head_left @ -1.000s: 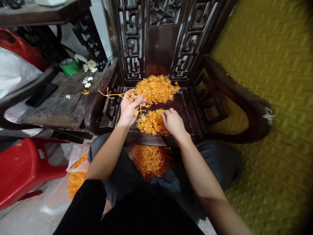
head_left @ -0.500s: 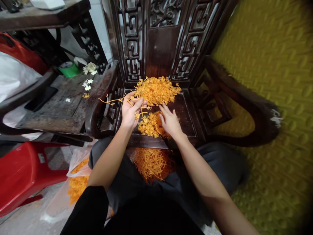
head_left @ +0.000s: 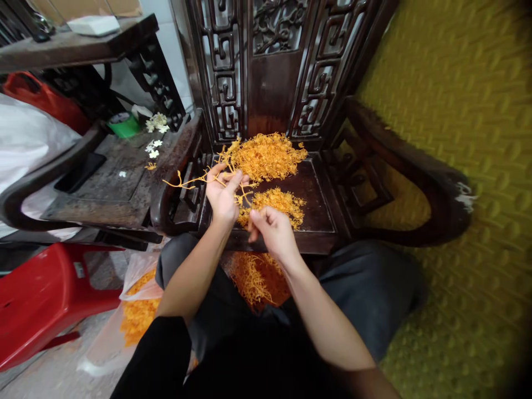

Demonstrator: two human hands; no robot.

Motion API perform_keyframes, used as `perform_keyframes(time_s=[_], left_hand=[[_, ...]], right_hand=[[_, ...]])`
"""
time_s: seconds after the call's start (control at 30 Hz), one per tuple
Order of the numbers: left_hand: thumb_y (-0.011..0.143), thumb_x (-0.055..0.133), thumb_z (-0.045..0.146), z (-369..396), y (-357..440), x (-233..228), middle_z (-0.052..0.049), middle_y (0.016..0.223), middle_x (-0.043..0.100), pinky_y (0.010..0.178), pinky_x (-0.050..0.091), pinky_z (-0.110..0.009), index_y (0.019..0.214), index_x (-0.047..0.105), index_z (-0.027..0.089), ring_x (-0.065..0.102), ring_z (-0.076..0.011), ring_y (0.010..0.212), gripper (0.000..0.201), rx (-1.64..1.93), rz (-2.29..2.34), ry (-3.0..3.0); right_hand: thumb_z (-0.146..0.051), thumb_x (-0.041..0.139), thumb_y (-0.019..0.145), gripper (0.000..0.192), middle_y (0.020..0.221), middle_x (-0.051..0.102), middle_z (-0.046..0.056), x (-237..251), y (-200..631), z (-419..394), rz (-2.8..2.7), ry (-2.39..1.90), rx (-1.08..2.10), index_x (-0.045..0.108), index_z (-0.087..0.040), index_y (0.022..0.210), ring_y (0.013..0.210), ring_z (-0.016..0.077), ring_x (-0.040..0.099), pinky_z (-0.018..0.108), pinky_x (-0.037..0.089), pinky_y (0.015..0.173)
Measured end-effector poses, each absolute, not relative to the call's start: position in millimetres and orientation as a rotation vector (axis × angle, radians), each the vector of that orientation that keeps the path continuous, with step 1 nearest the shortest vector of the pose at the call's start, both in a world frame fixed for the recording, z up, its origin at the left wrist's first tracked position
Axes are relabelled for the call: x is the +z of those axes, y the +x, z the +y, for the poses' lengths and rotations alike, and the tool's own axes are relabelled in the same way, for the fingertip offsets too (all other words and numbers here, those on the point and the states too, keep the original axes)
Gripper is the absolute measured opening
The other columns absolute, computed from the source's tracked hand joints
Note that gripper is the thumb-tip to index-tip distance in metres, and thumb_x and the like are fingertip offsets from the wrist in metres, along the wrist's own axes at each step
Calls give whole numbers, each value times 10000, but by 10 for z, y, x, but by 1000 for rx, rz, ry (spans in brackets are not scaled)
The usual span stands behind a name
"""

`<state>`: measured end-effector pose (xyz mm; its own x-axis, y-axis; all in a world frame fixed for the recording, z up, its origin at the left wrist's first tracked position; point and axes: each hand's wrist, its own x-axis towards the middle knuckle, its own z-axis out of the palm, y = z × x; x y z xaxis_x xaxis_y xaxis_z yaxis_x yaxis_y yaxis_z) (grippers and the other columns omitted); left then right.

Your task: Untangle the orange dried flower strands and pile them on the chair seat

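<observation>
Your left hand (head_left: 223, 191) is raised just over the front left corner of the dark carved wooden chair seat (head_left: 318, 208), palm turned up, its fingers and thumb closed on a loose bundle of long orange stringy strands (head_left: 195, 177) that trail out to the left over the chair's curved armrest (head_left: 170, 172). Your right hand (head_left: 272, 230) sits just beside it, lower and nearer to you, with the fingers curled in and the fingertips pinched together at the near edge of the smaller heap of orange strands (head_left: 276, 202); whether a strand is caught between them cannot be told. That smaller heap lies near the front middle of the seat, and a larger heap of the same orange strands (head_left: 266, 155) lies behind it, against the carved chair back (head_left: 270, 66). Below the seat edge, between your knees, more orange strands (head_left: 253, 274) rest on your dark lap, and a clear plastic bag holding orange strands (head_left: 137, 310) lies on the floor to your left, beside a red plastic stool (head_left: 45, 299). On the worn dark wooden side desk (head_left: 108, 183) to the left of the chair lie small white flowers (head_left: 154, 122), a green roll of tape (head_left: 123, 124) and a flat black phone (head_left: 78, 173). A yellow-green patterned mat (head_left: 469, 166) covers the floor to the right.
</observation>
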<state>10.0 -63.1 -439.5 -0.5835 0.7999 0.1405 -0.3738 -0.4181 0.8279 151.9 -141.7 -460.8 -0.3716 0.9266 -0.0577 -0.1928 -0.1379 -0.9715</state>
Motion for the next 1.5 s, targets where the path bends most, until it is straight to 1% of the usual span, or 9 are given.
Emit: perform_keyframes(time_s=[0.17,0.3,0.4,0.67,0.87,1.17,1.3,1.4,1.5], left_hand=[[704,936,306,-628,43,-4260,54,828,705,719,594,-218,1136,529,243,755,-116,754,597,2102,968,763],[672,955,354,-807,275,-4261,50,816,730,709,631,-247,1104,531,238,766,-138,701,616,1993,914,910],[667,957,363,-927,402,-4280,59,776,727,717,655,-280,1080,523,234,777,-163,699,612,1983,920,974],[698,941,334,-981,367,-4299,51,765,735,752,664,-298,1050,531,223,778,-163,710,551,1980,1004,1046],[726,916,344,-824,30,-4205,49,806,727,712,636,-250,1034,538,227,759,-128,697,502,2172,1013,1036],[894,756,210,-1376,162,-4256,-99,1356,696,925,594,-344,934,713,206,708,-199,1128,59,1448,1200,2266],[946,643,138,-1418,219,-4266,-88,1447,635,940,587,-338,1037,718,236,665,-209,1238,153,1239,1177,2445],[963,594,133,-1474,273,-4270,-86,1480,606,822,605,-288,1094,721,257,711,-182,1112,221,1052,1134,2548],[965,584,143,-1502,287,-4279,-86,1423,639,833,614,-298,1145,739,276,721,-177,1041,272,887,1089,2546]], right_hand=[[-501,776,843,350,904,779,91,-4784,1712,-1754,-1157,-881,2009,730,-157,886,746,185,746,323,600,675],[-455,762,847,413,888,682,15,-4632,1680,-1573,-973,-776,1873,711,-206,1173,623,96,538,218,438,487],[-541,688,900,364,675,478,-56,-4488,1543,-1434,-955,-824,1805,677,-196,1014,534,67,324,186,227,430],[-587,701,879,455,561,341,-106,-4501,1385,-1490,-937,-756,1860,471,-214,754,468,52,221,205,175,435],[-491,688,934,351,665,582,-25,-4797,1633,-1969,-1333,-826,2008,604,-177,804,545,70,471,188,371,483],[-351,795,849,261,963,749,85,-4744,2457,-1539,-895,-855,1974,601,-177,855,666,133,681,221,536,488],[-221,733,796,157,644,522,-59,-4393,2489,-1406,-768,-768,1854,595,-192,867,461,49,412,150,305,401],[-385,684,890,215,578,312,-102,-4226,2357,-1356,-850,-800,1800,607,-184,894,441,31,183,165,134,402],[-578,685,906,396,568,271,-107,-4133,2233,-1268,-1027,-890,1620,556,-205,868,453,42,157,200,111,417]])
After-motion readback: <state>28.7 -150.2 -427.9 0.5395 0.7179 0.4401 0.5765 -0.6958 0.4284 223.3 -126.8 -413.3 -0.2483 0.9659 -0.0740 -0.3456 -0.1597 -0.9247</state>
